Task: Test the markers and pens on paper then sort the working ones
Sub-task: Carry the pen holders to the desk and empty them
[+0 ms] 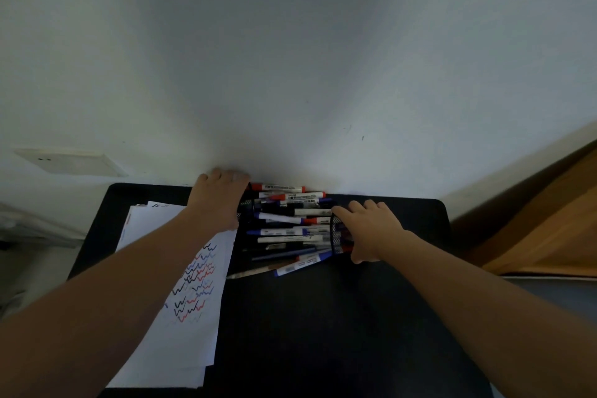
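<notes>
A heap of markers and pens (287, 223) with red, blue and black caps lies on the black table (323, 317), against the wall. My right hand (371, 229) grips a black mesh pen holder (337, 236) lying on its side at the heap's right end, fingers on top and thumb underneath. My left hand (219, 197) is at the heap's left end with its fingers curled over a second dark mesh holder (245, 205), most of which is hidden. A stack of white paper (181, 317) with red, blue and black test squiggles lies at the left under my left forearm.
The white wall rises straight behind the table, with a wall socket plate (69, 161) at the left. A wooden surface (549, 229) stands beyond the table's right edge. The near half of the table is bare black surface.
</notes>
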